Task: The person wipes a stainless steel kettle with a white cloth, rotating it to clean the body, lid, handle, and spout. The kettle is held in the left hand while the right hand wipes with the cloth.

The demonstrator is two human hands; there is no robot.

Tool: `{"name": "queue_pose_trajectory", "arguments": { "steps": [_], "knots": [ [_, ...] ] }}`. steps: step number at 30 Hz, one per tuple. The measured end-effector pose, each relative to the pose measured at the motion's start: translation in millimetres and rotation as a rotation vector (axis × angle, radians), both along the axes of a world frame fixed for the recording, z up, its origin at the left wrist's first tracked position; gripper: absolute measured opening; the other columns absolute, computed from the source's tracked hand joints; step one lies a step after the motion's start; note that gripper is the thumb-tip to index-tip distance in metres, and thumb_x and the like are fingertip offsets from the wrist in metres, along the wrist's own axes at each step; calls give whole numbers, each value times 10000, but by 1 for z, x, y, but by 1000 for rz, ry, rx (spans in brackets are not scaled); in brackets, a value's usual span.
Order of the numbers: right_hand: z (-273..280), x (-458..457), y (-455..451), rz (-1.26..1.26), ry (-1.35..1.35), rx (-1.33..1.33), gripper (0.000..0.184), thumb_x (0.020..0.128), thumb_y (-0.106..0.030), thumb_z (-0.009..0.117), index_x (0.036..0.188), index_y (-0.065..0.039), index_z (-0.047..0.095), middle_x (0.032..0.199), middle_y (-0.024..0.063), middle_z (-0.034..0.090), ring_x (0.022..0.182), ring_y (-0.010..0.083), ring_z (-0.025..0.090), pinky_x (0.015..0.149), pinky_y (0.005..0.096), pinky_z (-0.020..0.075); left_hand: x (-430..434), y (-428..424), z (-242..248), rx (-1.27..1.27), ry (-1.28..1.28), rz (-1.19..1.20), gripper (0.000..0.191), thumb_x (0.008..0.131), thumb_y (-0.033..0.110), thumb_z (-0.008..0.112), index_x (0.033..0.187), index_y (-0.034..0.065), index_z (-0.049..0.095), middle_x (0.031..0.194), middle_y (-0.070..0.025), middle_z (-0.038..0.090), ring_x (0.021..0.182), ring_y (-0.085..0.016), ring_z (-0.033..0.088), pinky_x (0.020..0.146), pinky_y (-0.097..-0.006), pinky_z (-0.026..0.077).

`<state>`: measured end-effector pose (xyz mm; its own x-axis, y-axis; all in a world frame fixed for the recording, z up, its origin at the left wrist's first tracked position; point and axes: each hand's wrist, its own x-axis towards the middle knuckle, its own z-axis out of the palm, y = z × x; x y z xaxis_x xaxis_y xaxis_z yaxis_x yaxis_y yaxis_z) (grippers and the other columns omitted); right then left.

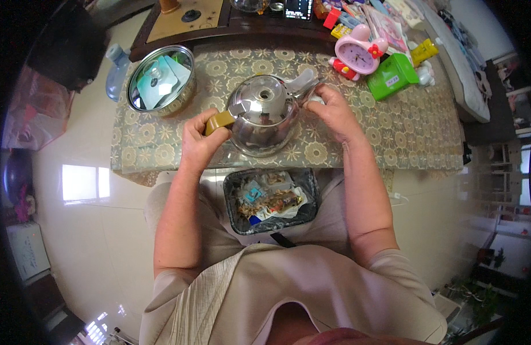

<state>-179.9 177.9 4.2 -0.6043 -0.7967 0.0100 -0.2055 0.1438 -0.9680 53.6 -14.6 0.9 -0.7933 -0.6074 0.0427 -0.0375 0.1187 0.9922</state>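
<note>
A shiny metal kettle (265, 129) with a domed body stands on the patterned tablecloth (317, 153), before my chest. At its left side my left hand (203, 138) grips the brownish-yellow handle (219, 122). My right hand (332, 110) is at the spout side, its thumb and fingers pinched on something small and pale, perhaps a cloth or tissue, partly hidden by the fingers. A translucent plastic piece (303, 79) and a thin shiny part beside it lie close to the right fingertips; how they join the kettle cannot be told.
Left of the kettle stands a steel pot (179, 103) with a glass lid. A pink alarm clock (358, 54) and a green box (390, 77) are at the right. A lined waste bin (313, 207) holding rubbish sits between the knees. A dark wooden tea table (248, 26) adjoins the far edge.
</note>
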Motion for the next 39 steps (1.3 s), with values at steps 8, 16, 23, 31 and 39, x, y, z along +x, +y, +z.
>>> {"name": "queue_pose_trajectory", "arguments": {
  "steps": [8, 16, 23, 31, 39],
  "knots": [
    [4, 9, -11, -67, -48, 221, 237, 858, -148, 594, 964, 58, 646, 738, 93, 668, 616, 170, 654, 587, 318, 534, 0, 3, 2, -23, -28, 29, 141, 716, 98, 687, 817, 11, 639, 684, 53, 499, 627, -38, 429, 567, -230, 342],
    [22, 45, -3, -174, 581, 120, 190, 866, -162, 592, 854, 26, 614, 735, 269, 635, 654, 458, 622, 589, 500, 491, 2, 10, 12, -55, -83, 36, 166, 685, 130, 678, 805, 29, 622, 704, 32, 525, 671, -69, 470, 628, -234, 389],
    [37, 62, -8, -237, 743, 10, 189, 923, -196, 558, 884, -17, 601, 728, 242, 644, 685, 444, 636, 613, 529, 481, 1, 10, 11, -88, -65, 36, 151, 729, 107, 679, 844, 14, 649, 675, 44, 516, 630, -47, 451, 577, -238, 375],
    [47, 50, -20, -161, 725, 249, 331, 991, -338, 436, 906, -81, 626, 690, 213, 645, 667, 433, 638, 615, 539, 482, 0, 9, 8, -16, -43, 22, 144, 708, 100, 668, 824, 20, 637, 699, 40, 529, 645, -52, 464, 599, -225, 387],
    [36, 61, -24, -312, 788, 30, 281, 975, -253, 505, 797, -68, 619, 638, 186, 627, 570, 393, 622, 542, 496, 468, -1, 13, 9, -23, -21, 54, 128, 706, 92, 653, 806, 16, 630, 691, 41, 523, 641, -50, 458, 590, -222, 376]
  ]
}}
